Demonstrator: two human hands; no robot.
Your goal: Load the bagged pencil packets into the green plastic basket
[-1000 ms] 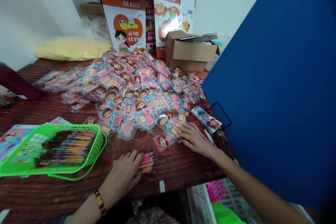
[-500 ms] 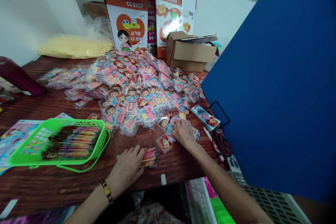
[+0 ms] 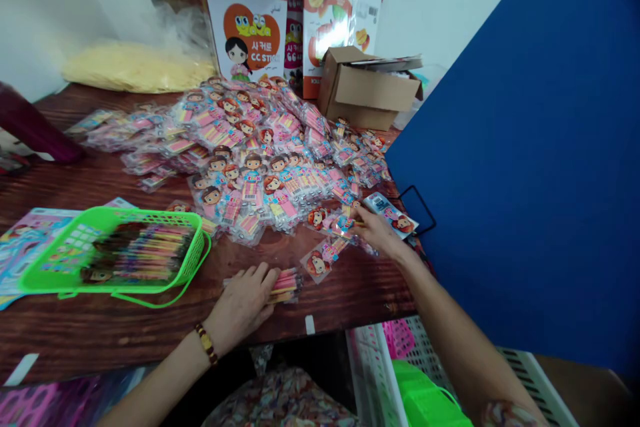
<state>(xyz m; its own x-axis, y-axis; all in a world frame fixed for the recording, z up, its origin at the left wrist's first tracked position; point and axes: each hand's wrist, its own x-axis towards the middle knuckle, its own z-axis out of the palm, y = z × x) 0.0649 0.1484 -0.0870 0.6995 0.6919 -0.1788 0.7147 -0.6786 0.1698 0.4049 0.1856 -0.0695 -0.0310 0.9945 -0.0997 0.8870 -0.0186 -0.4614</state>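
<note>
My left hand (image 3: 245,300) lies closed over a bundle of pink and yellow stick packets (image 3: 286,285) near the table's front edge. Its fingers wrap the bundle's left part. To the right, my right hand (image 3: 373,228) has its fingers pinched at a small clear packet with a cartoon figure (image 3: 341,223). Another clear packet with a red-haired figure (image 3: 317,263) lies flat just left of and below that hand. Behind both hands spreads a large heap of similar packets (image 3: 250,147).
A green basket (image 3: 197,260) holding packets stands at the left on printed sheets (image 3: 30,240). An open cardboard box (image 3: 370,90), tall cartons (image 3: 247,20) and a yellow bag (image 3: 135,67) line the back. A blue panel (image 3: 525,167) bounds the right side.
My right hand has moved right, away from the heap, and a packet by its fingers has shifted with it. My left hand stays on the bundle. The camera view has tilted slightly down.
</note>
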